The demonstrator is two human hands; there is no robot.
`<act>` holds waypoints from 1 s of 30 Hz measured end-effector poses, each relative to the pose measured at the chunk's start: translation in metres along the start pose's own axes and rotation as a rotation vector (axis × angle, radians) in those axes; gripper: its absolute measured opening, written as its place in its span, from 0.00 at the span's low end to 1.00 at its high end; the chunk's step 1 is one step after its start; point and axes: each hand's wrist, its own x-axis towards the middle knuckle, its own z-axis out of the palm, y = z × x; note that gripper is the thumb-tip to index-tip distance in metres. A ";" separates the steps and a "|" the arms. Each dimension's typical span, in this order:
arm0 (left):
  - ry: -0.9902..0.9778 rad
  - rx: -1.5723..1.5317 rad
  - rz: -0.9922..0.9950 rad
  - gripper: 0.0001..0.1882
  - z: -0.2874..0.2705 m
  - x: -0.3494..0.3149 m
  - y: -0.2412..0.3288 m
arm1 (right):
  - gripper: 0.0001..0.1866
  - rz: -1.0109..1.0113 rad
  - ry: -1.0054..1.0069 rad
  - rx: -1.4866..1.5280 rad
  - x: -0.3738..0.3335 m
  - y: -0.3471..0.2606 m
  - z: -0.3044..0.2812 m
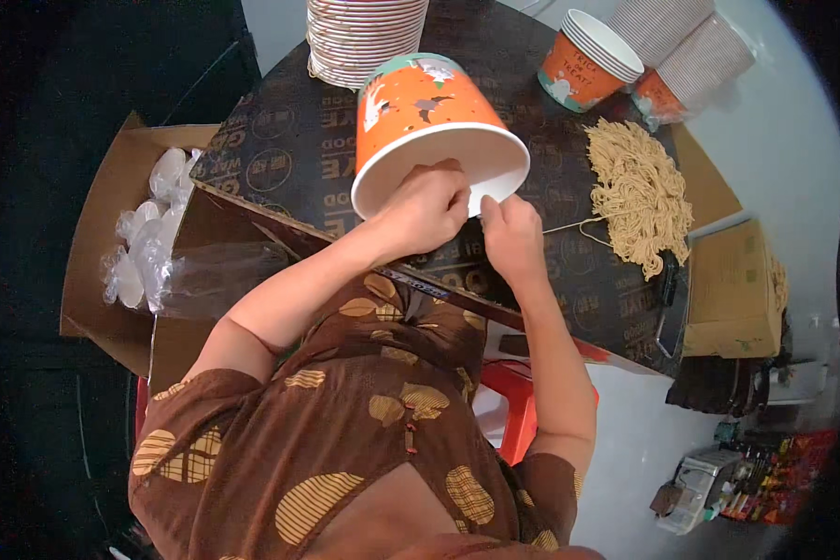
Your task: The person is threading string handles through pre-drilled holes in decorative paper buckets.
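Note:
An orange paper bucket (429, 117) with a green band and printed figures lies tilted on the table, its white mouth facing me. My left hand (429, 207) is curled closed at the mouth, by the lower rim. What its fingertips hold is hidden. Just right of it, my right hand (513, 233) is closed in a pinch against the rim, thumb up. From that hand a thin beige cord (569, 226) runs right to a loose heap of cords (639, 191).
Behind the bucket rises a tall stack of paper buckets (366, 37). More nested orange buckets (588, 61) stand at the far right. Left of the dark table (299, 140), an open carton (103, 243) holds plastic-wrapped white pieces (145, 252). Another carton (733, 289) is on the right, a red stool (513, 411) below.

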 end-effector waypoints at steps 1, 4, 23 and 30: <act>0.031 -0.044 -0.042 0.08 -0.001 -0.005 0.001 | 0.19 -0.001 0.000 0.000 0.002 -0.002 0.002; 0.078 -0.145 -0.085 0.05 0.000 -0.013 0.002 | 0.18 0.098 -0.114 0.181 0.006 -0.007 0.006; -0.055 -0.149 -0.218 0.02 0.003 -0.018 -0.008 | 0.03 -0.255 -0.021 0.143 -0.041 -0.025 -0.019; -0.092 -0.101 -0.114 0.02 -0.003 -0.018 -0.001 | 0.02 -0.189 0.092 0.244 -0.023 -0.033 -0.015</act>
